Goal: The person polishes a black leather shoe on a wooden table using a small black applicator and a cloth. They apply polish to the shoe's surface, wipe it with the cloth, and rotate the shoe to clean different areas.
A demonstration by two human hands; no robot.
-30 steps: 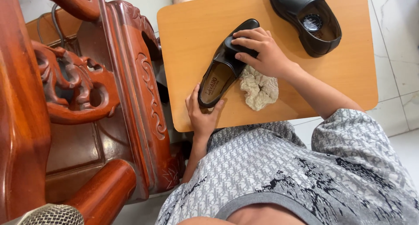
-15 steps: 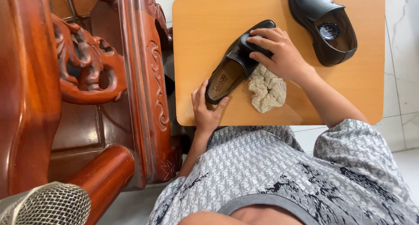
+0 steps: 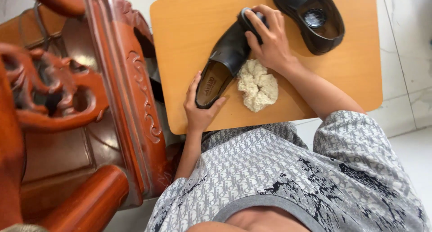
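A black leather shoe (image 3: 225, 56) lies on a small light-wood table (image 3: 189, 29), heel toward me. My left hand (image 3: 198, 110) cups its heel at the table's near edge. My right hand (image 3: 269, 38) rests on the shoe's toe, fingers pressing a small black brush or applicator (image 3: 248, 16) against the leather. A crumpled beige cloth (image 3: 257, 84) lies on the table just below my right wrist, touching the shoe's side.
A second black shoe (image 3: 310, 15), with a small round tin inside it, sits at the table's far right. A carved reddish-brown wooden chair (image 3: 90, 101) stands close on the left. White tiled floor (image 3: 405, 43) lies to the right.
My right hand slid from the shoe's middle up to its toe. The left hand kept its grip on the heel. The view shifted a little.
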